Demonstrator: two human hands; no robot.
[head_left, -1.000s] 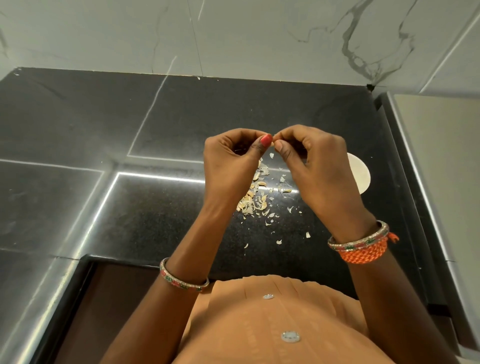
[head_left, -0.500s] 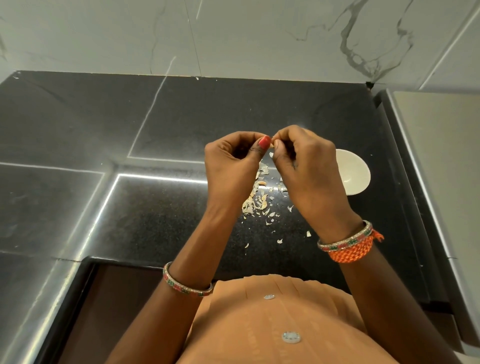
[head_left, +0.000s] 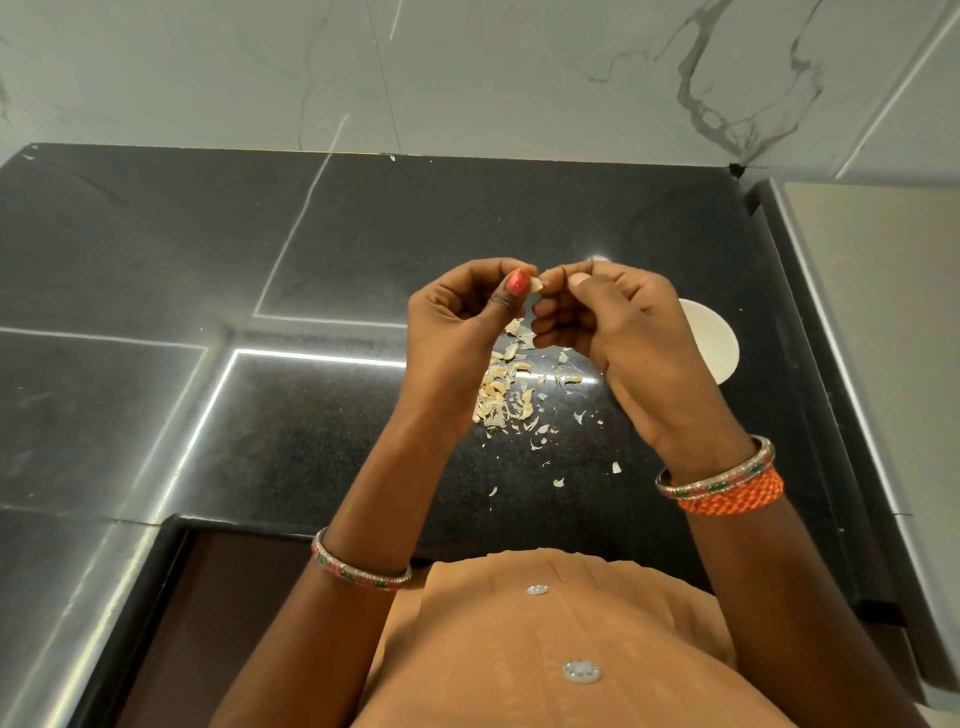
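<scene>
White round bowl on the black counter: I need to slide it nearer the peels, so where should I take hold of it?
I would pinch the white round bowl by its right rim, coming from above and the right. It sits upright, mouth up, and its left side is hidden behind the right hand, which with the left hand pinches a small pale clove.

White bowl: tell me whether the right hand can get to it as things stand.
Probably yes. The white bowl sits on the black counter right beside the right hand, partly hidden by it, with nothing seen between them. But that hand pinches a small pale piece together with the left hand.
</scene>
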